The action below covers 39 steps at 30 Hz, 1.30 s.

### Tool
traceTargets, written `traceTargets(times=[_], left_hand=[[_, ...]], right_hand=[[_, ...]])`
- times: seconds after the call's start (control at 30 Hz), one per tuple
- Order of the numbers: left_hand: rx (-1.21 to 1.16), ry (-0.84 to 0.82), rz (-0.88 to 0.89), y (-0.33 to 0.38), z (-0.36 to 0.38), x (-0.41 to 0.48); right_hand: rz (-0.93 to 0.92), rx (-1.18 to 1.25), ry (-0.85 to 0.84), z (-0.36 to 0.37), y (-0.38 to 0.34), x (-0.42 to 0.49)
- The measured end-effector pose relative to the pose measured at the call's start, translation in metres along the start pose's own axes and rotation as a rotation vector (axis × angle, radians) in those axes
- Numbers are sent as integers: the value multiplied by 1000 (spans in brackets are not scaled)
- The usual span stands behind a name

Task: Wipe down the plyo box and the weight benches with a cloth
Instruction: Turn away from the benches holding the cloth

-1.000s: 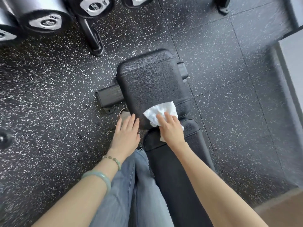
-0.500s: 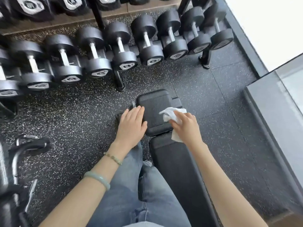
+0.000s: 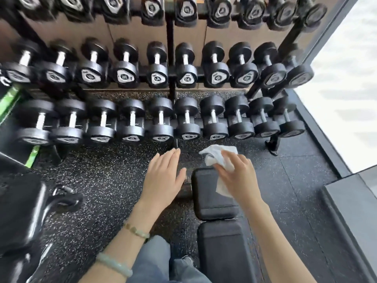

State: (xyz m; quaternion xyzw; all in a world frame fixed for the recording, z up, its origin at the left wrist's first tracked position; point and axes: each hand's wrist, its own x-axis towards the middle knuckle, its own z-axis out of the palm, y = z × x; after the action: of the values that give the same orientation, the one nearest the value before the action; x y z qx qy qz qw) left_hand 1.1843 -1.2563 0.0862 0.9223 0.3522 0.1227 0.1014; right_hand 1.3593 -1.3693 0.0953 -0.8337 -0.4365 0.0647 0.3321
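Note:
A black padded weight bench (image 3: 208, 199) runs from below me toward the dumbbell rack, its small seat pad ahead of the longer back pad (image 3: 224, 248). My right hand (image 3: 236, 176) holds a crumpled white cloth (image 3: 219, 158) over the far end of the seat pad; whether the cloth touches the pad I cannot tell. My left hand (image 3: 163, 180) hovers flat with straight fingers to the left of the seat pad, holding nothing. No plyo box is in sight.
A three-tier rack of black dumbbells (image 3: 159, 119) fills the view ahead. Part of another black machine or bench (image 3: 22, 211) sits at the left. A grey ledge (image 3: 350, 211) and a bright window border the right. The floor is speckled black rubber.
The view has tilted up from the bench to the dumbbell rack. Both hands now appear farther along the bench, with the cloth at the far end of the seat pad.

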Motion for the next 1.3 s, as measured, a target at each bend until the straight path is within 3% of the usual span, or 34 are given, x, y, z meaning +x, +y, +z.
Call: traceTargets(times=[0.4, 0.87, 1.17, 1.3], left_hand=[[83, 35, -423, -148, -51, -56], [151, 60, -555, -356, -115, -73], [120, 89, -768, -444, -126, -74], [135, 115, -900, -479, -126, -54]], right_hand=[[-285, 72, -277, 122, -143, 45], [-423, 125, -334, 283, -321, 84], [-519, 152, -483, 364, -395, 132], [-644, 170, -523, 405, -428, 172]])
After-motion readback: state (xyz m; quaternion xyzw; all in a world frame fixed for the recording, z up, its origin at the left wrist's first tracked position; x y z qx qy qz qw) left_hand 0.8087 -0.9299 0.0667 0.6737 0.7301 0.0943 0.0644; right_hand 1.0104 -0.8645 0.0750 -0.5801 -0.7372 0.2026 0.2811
